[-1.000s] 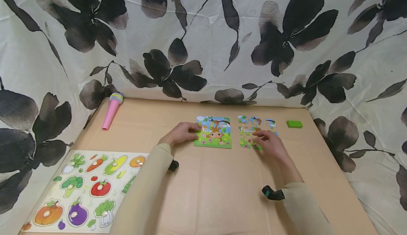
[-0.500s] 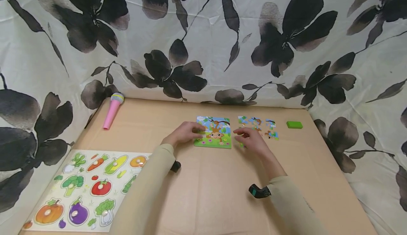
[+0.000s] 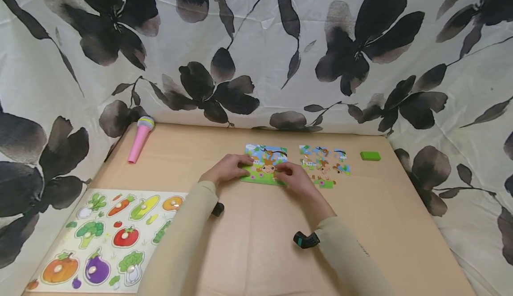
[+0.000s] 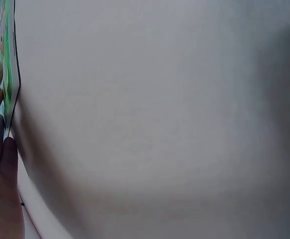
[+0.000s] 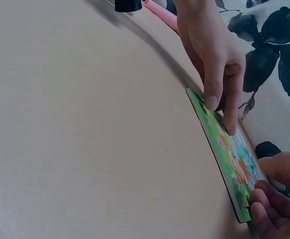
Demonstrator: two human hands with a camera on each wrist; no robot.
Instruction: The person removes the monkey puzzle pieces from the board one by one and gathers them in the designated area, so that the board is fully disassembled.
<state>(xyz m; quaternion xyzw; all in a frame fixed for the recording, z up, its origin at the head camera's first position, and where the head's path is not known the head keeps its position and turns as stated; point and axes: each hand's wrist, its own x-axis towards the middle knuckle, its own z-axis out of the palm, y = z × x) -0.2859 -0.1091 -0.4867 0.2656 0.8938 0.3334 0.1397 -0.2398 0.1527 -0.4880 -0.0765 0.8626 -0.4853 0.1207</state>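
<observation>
A square monkey picture puzzle (image 3: 262, 176) lies near the far middle of the table. My left hand (image 3: 227, 168) is at its left side, thumb and fingers gripping that edge. My right hand (image 3: 295, 178) is at the puzzle's right side, its curled fingertips holding the lower right edge. In the right wrist view, the puzzle (image 5: 229, 154) lies between both hands, with the left thumb and a finger over its face. The left wrist view catches only a sliver of the puzzle (image 4: 7, 74). To its right, several small pieces (image 3: 323, 166) with matching pictures lie in spaced rows, partly behind my right hand.
A green block (image 3: 370, 156) lies at the far right of the table (image 3: 260, 242). A pink toy microphone (image 3: 140, 140) rests at the far left. Near the left front is a vegetable peg board (image 3: 104, 242). A floral cloth (image 3: 280, 55) hangs behind and at both sides.
My right hand has moved left, from over the small pieces to the puzzle's right edge. The left hand has stayed at the left edge. The puzzle has shifted slightly left.
</observation>
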